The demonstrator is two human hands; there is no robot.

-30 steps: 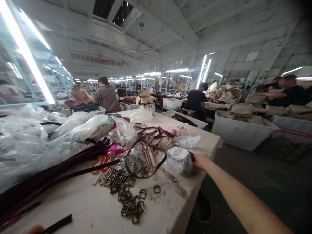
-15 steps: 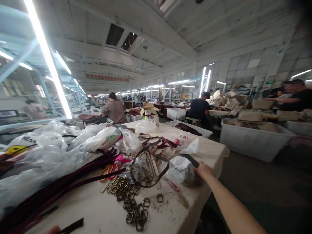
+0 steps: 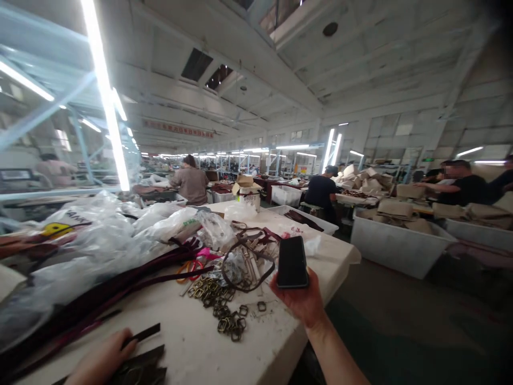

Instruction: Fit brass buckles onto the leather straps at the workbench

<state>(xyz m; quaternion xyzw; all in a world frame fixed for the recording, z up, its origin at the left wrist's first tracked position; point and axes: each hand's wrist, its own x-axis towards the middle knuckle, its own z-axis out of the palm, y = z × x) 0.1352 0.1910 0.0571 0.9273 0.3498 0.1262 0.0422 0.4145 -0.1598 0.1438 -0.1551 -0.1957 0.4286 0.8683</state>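
Observation:
My right hand [image 3: 306, 302] is wrapped round a smartphone [image 3: 292, 262], its dark screen tilted up towards me above the table. At the lower left, my left hand [image 3: 105, 355] is closed on one end of a short dark strap [image 3: 146, 332]; its free end points right. More dark straps [image 3: 150, 357] lie just below that hand, partly cut off by the frame. Between my hands sits a heap of bronze-coloured buckles [image 3: 224, 315]. Behind the buckles a looped brown strap [image 3: 225, 272] rests on clear plastic and pale strips.
Clear plastic bags [image 3: 100, 235] and long dark maroon strips [image 3: 136, 278] cover the table's left side. Orange-handled scissors [image 3: 195, 270] lie near the buckles. A cardboard box [image 3: 245, 184] stands at the back. White bins [image 3: 393, 240] and several people are beyond the table [image 3: 256, 353].
My right hand has brought the phone left and turned its screen towards me. More of my left hand has come into view with its strap. The camera has shifted.

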